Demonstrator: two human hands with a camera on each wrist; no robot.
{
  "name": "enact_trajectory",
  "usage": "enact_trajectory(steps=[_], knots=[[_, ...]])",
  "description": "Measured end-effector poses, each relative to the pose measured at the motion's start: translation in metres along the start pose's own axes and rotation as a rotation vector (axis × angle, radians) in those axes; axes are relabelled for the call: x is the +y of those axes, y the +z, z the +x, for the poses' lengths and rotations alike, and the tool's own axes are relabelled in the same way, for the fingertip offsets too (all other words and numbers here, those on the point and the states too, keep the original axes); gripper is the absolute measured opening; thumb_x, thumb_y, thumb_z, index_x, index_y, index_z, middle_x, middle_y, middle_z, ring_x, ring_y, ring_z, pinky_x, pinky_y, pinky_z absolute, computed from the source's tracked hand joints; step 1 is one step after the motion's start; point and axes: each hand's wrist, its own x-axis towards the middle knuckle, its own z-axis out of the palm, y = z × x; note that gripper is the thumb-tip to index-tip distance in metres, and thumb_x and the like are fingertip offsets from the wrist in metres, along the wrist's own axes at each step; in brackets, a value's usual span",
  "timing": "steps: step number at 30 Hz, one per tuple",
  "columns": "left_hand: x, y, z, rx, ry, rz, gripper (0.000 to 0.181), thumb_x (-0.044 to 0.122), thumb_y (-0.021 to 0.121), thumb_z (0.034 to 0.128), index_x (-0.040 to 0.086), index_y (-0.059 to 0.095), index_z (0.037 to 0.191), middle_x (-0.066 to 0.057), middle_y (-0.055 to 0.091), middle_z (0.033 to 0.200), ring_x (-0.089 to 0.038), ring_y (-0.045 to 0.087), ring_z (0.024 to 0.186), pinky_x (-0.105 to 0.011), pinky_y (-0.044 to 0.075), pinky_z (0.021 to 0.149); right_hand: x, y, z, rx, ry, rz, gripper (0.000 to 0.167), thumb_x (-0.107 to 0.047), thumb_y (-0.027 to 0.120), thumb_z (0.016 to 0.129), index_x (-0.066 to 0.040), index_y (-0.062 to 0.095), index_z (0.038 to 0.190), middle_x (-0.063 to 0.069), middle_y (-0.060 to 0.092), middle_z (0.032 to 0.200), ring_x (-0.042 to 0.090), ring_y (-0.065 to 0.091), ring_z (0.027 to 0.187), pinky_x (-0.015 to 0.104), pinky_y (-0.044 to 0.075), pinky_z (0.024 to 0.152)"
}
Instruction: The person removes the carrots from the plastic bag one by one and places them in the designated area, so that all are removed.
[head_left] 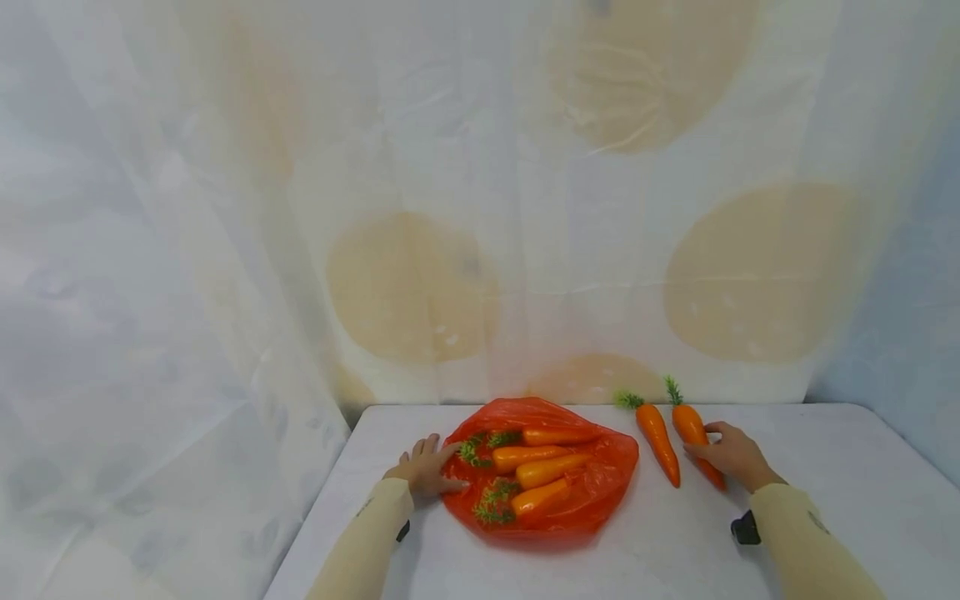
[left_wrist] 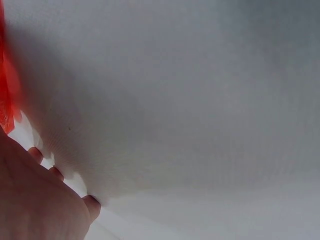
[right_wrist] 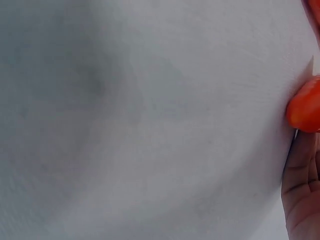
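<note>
A red plastic bag [head_left: 611,492] lies flat on the table, with several orange carrots [head_left: 551,472] with green tops on it or inside it; which of these, I cannot tell. At its left edge rests my left hand [head_left: 427,472], fingers spread, the thumb side touching the plastic. To the right of the bag lie two more carrots. My right hand [head_left: 735,457] grips the farther-right carrot [head_left: 688,425] about its middle, between thumb and fingers. The other loose carrot [head_left: 657,442] lies just left of it, untouched. In the right wrist view, the held carrot [right_wrist: 304,107] shows at the edge.
The white table [head_left: 847,483] carries all of this and meets a hanging sheet [head_left: 525,208] with tan circles at the back. More pale sheeting [head_left: 135,375] hangs on the left side. A dark wrist device [head_left: 746,528] sits under the right sleeve.
</note>
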Motion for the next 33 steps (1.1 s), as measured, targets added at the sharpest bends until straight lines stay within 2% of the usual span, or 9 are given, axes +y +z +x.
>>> enact_trajectory(steps=[10, 20, 27, 33], knots=[[0.0007, -0.0065, -0.0031, 0.003, 0.004, -0.001, 0.085, 0.066, 0.070, 0.0777, 0.032, 0.041, 0.150, -0.015, 0.024, 0.161, -0.041, 0.022, 0.146, -0.068, 0.019, 0.115, -0.0028, -0.0001, 0.0054, -0.033, -0.001, 0.041, 0.083, -0.041, 0.067, 0.089, 0.012, 0.030, 0.141, 0.041, 0.040, 0.132, 0.049, 0.050, 0.110, 0.060, 0.048, 0.095], [0.0009, -0.0095, -0.0048, 0.001, -0.015, 0.003, 0.085, 0.064, 0.069, 0.0797, 0.030, 0.039, 0.151, -0.014, 0.022, 0.162, -0.040, 0.020, 0.147, -0.068, 0.017, 0.116, -0.0043, -0.0019, 0.0032, -0.015, -0.021, 0.040, 0.081, -0.043, 0.066, 0.090, 0.013, 0.034, 0.139, 0.040, 0.043, 0.130, 0.048, 0.051, 0.109, 0.060, 0.048, 0.095], [0.0034, -0.0050, -0.0087, -0.007, 0.005, -0.013, 0.083, 0.063, 0.071, 0.0796, 0.029, 0.042, 0.150, -0.016, 0.024, 0.161, -0.041, 0.022, 0.146, -0.069, 0.020, 0.115, 0.0002, -0.0014, 0.0010, -0.036, -0.003, 0.065, 0.085, -0.048, 0.065, 0.089, 0.010, 0.032, 0.141, 0.041, 0.039, 0.133, 0.051, 0.048, 0.112, 0.062, 0.046, 0.096], [0.0038, -0.0031, -0.0039, 0.003, -0.010, 0.007, 0.084, 0.066, 0.070, 0.0776, 0.033, 0.041, 0.149, -0.014, 0.024, 0.161, -0.040, 0.022, 0.145, -0.069, 0.022, 0.114, -0.0002, -0.0015, 0.0009, -0.023, 0.014, 0.059, 0.083, -0.047, 0.065, 0.089, 0.010, 0.033, 0.141, 0.041, 0.040, 0.133, 0.051, 0.047, 0.113, 0.063, 0.045, 0.097]])
